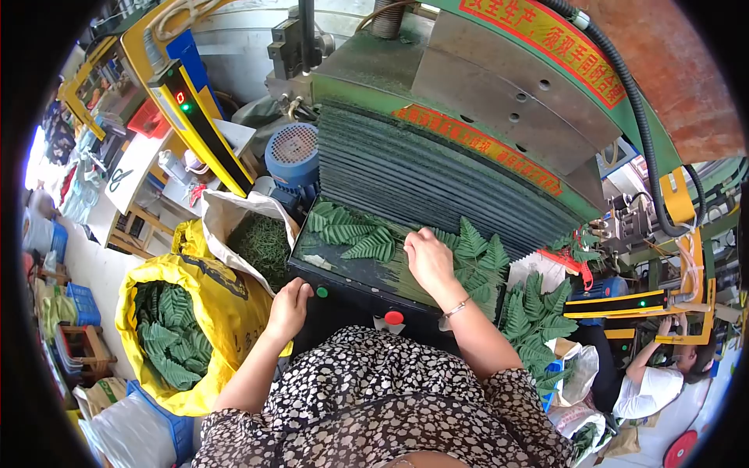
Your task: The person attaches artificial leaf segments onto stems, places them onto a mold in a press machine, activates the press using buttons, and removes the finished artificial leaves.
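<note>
Green fern leaves [367, 242] lie on the black bench [343, 274].
Right hand [429, 263] is curled among them, left hand [289, 310] curled beside the green button [321, 292]; fingertips are hidden, so I cannot tell any grip.

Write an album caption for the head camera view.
Right hand among green fern fronds on a dark machine table, left hand beside a green button; a leaf-filled yellow sack stands nearby.

"0" [180, 97] on post [205, 132], "生产" on banner [552, 40]
</note>
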Motion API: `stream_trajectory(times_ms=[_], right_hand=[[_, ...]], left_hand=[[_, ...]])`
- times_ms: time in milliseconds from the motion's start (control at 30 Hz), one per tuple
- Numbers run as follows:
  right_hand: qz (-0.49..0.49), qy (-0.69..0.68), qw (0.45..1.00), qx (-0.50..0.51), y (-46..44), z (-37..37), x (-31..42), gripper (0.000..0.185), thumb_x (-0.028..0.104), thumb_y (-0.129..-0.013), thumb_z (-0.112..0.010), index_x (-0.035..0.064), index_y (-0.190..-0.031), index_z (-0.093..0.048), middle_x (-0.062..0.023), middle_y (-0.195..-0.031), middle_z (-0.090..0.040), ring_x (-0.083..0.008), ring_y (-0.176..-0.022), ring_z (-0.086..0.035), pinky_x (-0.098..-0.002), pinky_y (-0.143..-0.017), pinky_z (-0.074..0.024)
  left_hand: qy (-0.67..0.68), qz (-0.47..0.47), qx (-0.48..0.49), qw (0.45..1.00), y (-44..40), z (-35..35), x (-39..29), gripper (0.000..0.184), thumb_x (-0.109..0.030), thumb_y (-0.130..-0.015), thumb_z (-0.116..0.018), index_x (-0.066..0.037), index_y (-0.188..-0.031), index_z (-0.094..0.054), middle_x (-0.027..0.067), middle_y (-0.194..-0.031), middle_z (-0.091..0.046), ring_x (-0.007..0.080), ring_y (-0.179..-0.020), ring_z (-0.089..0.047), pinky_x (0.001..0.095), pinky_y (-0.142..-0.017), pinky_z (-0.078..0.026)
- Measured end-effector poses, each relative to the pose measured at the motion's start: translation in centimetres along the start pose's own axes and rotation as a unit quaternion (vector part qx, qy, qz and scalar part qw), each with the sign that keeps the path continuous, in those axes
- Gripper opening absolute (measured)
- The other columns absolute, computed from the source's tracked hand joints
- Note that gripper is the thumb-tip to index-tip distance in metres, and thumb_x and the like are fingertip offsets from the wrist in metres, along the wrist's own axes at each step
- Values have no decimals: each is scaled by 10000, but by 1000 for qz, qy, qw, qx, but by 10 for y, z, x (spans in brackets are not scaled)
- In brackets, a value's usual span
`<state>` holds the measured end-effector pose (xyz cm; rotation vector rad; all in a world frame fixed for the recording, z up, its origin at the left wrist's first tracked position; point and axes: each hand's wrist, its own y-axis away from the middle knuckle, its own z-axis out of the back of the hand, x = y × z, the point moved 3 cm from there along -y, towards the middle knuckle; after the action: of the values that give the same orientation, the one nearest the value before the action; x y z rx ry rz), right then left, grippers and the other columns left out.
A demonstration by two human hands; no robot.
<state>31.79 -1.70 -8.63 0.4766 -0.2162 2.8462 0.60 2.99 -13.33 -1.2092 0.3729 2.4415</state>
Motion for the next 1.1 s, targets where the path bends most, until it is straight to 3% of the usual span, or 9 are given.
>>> stream_trajectory(times_ms=[100, 200, 500, 567, 667, 733, 767, 967, 1100], right_hand=[[4, -8, 1000, -21, 1, 4, 1, 41, 146, -872, -640, 105, -866, -642, -86, -911, -614, -313, -791, -659, -429, -683, -546], [8, -2, 1000, -15, 1, -10, -4, 41, 148, -873, -639, 108, -865, -641, -79, -913, -613, -312, -787, -658, -428, -683, -547], [42, -73, 996, -30, 2, 23, -6, 57, 130, -817, -713, 98, -853, -682, -85, -826, -660, -292, -706, -649, -408, -666, -531], [54, -71, 995, -46, 4, 27, -5, 64, 123, -814, -719, 90, -855, -684, -88, -824, -664, -286, -703, -651, -397, -663, -533], [88, -85, 985, -121, 7, 59, 12, 59, 96, -819, -725, 70, -854, -685, -95, -836, -677, -261, -715, -667, -358, -654, -541], [108, -123, 960, -227, 15, 117, 35, 48, 55, -837, -721, 46, -862, -681, -98, -862, -691, -217, -747, -688, -303, -648, -549], [113, -145, 944, -275, 23, 153, 43, 47, 36, -847, -718, 34, -872, -679, -99, -874, -697, -192, -766, -696, -276, -649, -552], [122, -447, 708, -532, 49, 284, -13, 97, 52, -956, -625, -10, -1026, -601, -127, -987, -679, -153, -794, -659, -254, -733, -558], [86, -460, 629, -621, 60, 304, -54, 121, 85, -964, -627, -2, -1042, -594, -130, -1022, -683, -152, -814, -661, -278, -766, -582]], left_hand=[[6, -28, -15, 999, -4, 5, -10, 256, -187, -1019, -501, 3, -859, -561, 129, -710, -598, 246, -659, -595, 346, -646, -479], [40, 44, 13, 998, -9, 5, -20, 250, -194, -1005, -506, 9, -893, -599, 206, -779, -630, 412, -756, -620, 437, -693, -482], [92, 77, 5, 993, -13, 7, -10, 235, -200, -1013, -500, -14, -939, -622, 149, -683, -624, 287, -628, -633, 361, -626, -482], [101, 45, 13, 994, -15, 6, -11, 215, -184, -1034, -490, -11, -947, -583, 74, -621, -561, 98, -570, -542, 257, -550, -433], [47, 17, -2, 999, -17, 13, -18, 191, -181, -1025, -502, -13, -965, -572, 118, -682, -599, 187, -625, -603, 309, -602, -473], [44, -27, -58, 997, -17, 20, -28, 207, -204, -1012, -506, -13, -1001, -587, 225, -809, -644, 425, -787, -635, 435, -704, -501], [25, -29, -68, 997, -16, 20, -24, 205, -212, -1010, -510, -15, -1021, -564, 234, -840, -642, 423, -787, -641, 439, -703, -503], [136, 36, -40, 989, -28, 26, -11, 206, -162, -990, -505, -15, -877, -593, 60, -632, -530, 157, -558, -503, 327, -540, -411], [119, 24, -91, 988, -32, 24, -10, 225, -162, -991, -509, -13, -870, -626, 30, -609, -514, 131, -570, -489, 301, -562, -403]])
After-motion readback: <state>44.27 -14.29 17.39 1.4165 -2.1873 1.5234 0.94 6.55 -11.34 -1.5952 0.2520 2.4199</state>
